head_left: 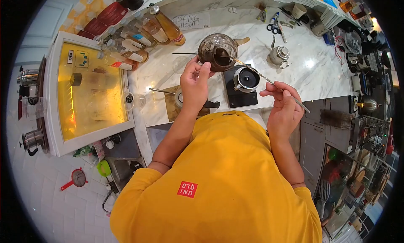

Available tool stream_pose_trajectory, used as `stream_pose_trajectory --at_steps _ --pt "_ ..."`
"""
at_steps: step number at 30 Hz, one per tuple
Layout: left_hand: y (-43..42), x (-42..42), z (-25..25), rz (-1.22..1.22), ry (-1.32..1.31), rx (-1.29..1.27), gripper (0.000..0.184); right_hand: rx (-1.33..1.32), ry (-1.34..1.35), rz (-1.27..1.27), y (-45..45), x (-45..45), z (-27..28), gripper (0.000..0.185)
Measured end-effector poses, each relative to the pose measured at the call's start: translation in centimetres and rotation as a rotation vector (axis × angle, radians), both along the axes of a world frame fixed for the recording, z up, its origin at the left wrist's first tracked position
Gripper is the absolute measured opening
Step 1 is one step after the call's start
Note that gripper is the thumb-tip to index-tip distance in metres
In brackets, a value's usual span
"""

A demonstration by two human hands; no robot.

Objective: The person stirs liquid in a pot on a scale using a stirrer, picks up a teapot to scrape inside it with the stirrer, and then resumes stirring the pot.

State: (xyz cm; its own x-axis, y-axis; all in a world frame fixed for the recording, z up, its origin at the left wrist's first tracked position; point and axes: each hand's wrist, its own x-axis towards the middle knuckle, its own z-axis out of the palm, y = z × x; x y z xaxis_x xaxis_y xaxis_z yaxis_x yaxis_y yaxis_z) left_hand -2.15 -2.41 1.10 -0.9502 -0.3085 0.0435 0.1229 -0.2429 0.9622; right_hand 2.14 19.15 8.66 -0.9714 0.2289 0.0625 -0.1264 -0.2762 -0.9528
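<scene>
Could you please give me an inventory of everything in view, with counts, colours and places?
counter: one, white marbled, upper centre
scale: one, black, on the counter
metal cup: one, silver, dark inside, on the scale
glass pot: one, brownish, tilted, upper centre
twisted spoon: one, silver, tip at the pot's mouth
kettle: one, silver, right of the cup
wooden board: one, brown, partly hidden, left of the scale
bottles: several, overlapping, mostly amber, upper left
paper sign: one, white, beside the bottles
scissors: one pair, dark, upper right
cabinet: one, white, yellow-lit, left
strainer: one, red, lower left
kitchen clutter: uncounted, mixed colours, right
shirt: one, yellow, bottom centre
left hand: one, bare, at the pot
right hand: one, bare, holding the spoon
</scene>
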Motion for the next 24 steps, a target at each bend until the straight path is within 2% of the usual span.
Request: stream_pose_trajectory --at_steps 6,13,16,22,24 --pt "0.1 -0.6 -0.3 -0.019 -0.103 0.116 0.026 -0.049 0.022 -0.027 1.6 0.4 -0.6 0.032" --pt "-0.8 -1.6 -3.6 -0.024 -0.234 0.191 0.025 -0.117 0.044 -0.129 6.4 2.7 -1.1 0.030" --pt "-0.7 -2.3 -4.3 -0.006 -0.284 0.264 0.031 -0.075 0.047 -0.151 8.8 3.5 -2.5 0.029" --pt "-0.1 -2.6 -4.8 -0.017 -0.318 0.279 0.030 0.114 -0.128 -0.131 9.1 3.4 -4.7 0.029" --pt "-0.2 -2.5 -5.3 -0.039 -0.314 0.279 0.026 0.182 -0.102 -0.087 8.5 3.0 -5.2 0.028"
